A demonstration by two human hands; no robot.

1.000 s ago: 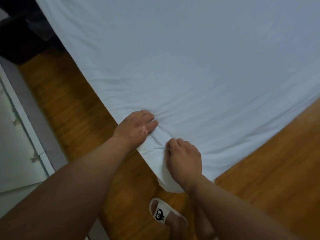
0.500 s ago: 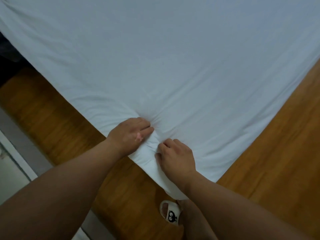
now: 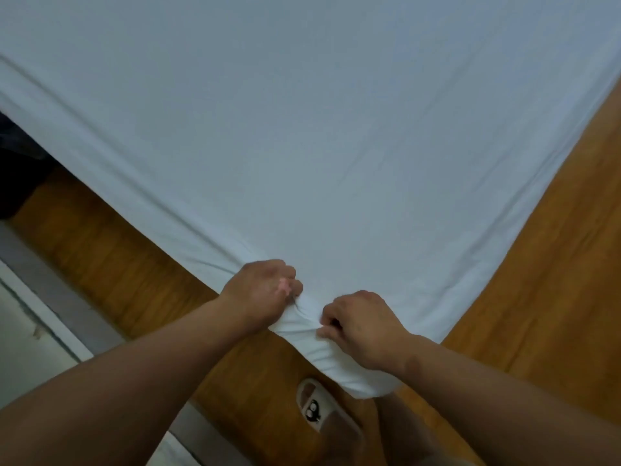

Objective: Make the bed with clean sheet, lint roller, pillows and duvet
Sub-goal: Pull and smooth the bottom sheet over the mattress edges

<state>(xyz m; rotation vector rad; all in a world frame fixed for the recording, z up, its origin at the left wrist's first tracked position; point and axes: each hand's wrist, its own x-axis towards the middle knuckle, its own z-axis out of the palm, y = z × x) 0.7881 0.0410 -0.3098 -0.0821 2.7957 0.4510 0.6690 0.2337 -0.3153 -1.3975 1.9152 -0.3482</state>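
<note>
Gripping bunched corner cloth with the left hand, near 6 o'clock; soft, light, likely slippery stuff in the white sheet spread over the bed toward 12 o'clock, so best taken at the hem; pinching a fold with the right hand at 5 o'clock

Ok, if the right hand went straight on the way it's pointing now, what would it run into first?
Probably the left hand. The right hand points up-left along its forearm, and only a short bunched fold of the white bed sheet, which both hands grip, lies between them. Depth is hard to judge.
</note>
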